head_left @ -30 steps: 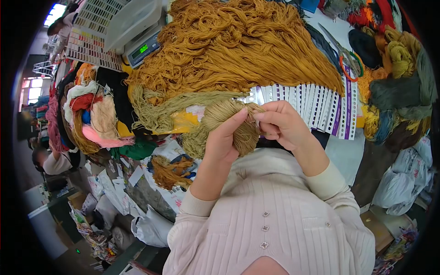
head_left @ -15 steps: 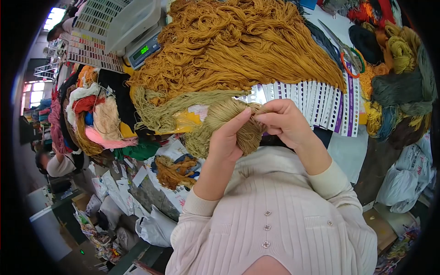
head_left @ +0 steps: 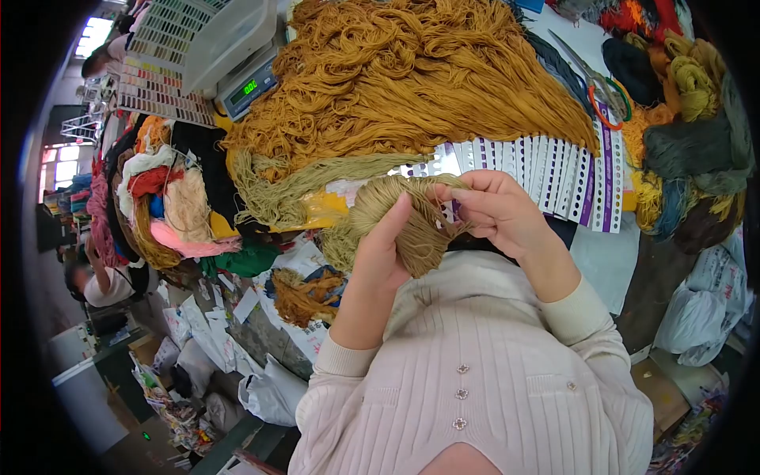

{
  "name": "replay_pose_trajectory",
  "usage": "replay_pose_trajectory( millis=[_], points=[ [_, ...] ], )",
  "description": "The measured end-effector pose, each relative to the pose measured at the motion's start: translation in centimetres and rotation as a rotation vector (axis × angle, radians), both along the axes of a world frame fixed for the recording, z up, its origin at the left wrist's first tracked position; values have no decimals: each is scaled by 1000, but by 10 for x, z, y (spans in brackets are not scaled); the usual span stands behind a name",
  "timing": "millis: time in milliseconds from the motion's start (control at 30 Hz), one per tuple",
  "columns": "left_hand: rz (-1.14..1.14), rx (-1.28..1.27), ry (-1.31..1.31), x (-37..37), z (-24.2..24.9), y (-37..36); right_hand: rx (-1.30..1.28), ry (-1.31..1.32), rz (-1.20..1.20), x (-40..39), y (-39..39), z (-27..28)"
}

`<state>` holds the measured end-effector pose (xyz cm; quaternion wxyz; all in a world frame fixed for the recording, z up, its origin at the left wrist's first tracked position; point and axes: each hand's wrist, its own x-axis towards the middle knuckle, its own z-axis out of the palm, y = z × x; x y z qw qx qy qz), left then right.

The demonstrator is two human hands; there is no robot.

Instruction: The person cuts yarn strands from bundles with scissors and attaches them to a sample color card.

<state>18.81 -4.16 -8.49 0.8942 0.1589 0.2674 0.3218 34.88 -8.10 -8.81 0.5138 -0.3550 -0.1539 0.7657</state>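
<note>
A bundle of olive-beige yarn [head_left: 423, 241] is held up in front of the chest. My left hand [head_left: 384, 245] is wrapped round its near side, thumb on top. At its right end my right hand [head_left: 503, 210] pinches some of the strands between thumb and fingers. Loose olive yarn [head_left: 277, 190] lies on the table behind and to the left of the bundle. Beyond the hands spreads a large heap of golden-brown yarn [head_left: 412, 79], with punched white and purple cards [head_left: 554, 174] along its near edge.
A scale [head_left: 249, 85] with a clear tray [head_left: 229, 39] stands at the back left, by colour sample charts [head_left: 162, 87]. Scissors [head_left: 590, 75] with orange and green handles lie at the back right. Mixed yarn piles [head_left: 170, 194] flank both sides. Another person [head_left: 107, 281] is at far left.
My right hand has moved slightly right and down, drawing strands away from the bundle, so a gap now shows between them. The other person's arm at far left is raised.
</note>
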Motion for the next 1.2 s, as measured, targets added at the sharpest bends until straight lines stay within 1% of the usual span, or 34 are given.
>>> replay_pose_trajectory(
  millis=[67,167,267,400,600,767,967,1067,1200],
  points=[
    [-13,25,31,1,3,-1,-20,-171,24,-3,2,10],
    [-57,62,31,3,3,0,12,-260,57,-3,2,10],
    [-76,75,33,4,4,1,-12,-279,54,-5,3,8],
    [-57,11,-39,3,2,3,-19,-230,26,-4,2,4],
    [-28,95,110,5,1,2,-25,-102,6,-2,2,0],
    [-6,50,136,6,-2,2,-23,-33,11,1,1,-2],
    [18,74,109,7,-2,2,-37,-89,-4,-1,3,4],
    [18,68,98,8,0,1,-37,-232,20,-4,5,10],
    [2,65,88,7,-2,1,-22,-203,-11,-6,5,8]
  ],
)
